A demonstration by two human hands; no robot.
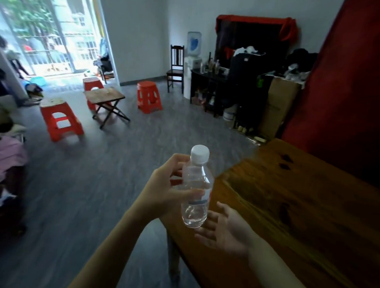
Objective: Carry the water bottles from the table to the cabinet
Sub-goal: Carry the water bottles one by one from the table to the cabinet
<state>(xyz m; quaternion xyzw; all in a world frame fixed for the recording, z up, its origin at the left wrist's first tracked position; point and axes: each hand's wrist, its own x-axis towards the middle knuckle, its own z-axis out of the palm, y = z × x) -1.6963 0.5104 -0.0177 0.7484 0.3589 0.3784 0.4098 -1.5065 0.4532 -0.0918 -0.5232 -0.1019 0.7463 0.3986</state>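
Note:
A clear plastic water bottle (196, 187) with a white cap stands upright in the air, just off the near corner of the wooden table (301, 212). My left hand (168, 186) is wrapped around its middle from the left. Below and to the right of the bottle's base, my right hand (222, 229) is spread palm up with its fingers apart, holding nothing. A dark cabinet (210, 80) with several bottles on its top stands against the far wall.
Three red plastic stools (60, 120) and a small folding table (104, 97) stand on the grey floor. A dark chair (176, 68), a water dispenser (193, 57) and a cardboard box (276, 106) line the far wall. A red panel (348, 74) rises at right.

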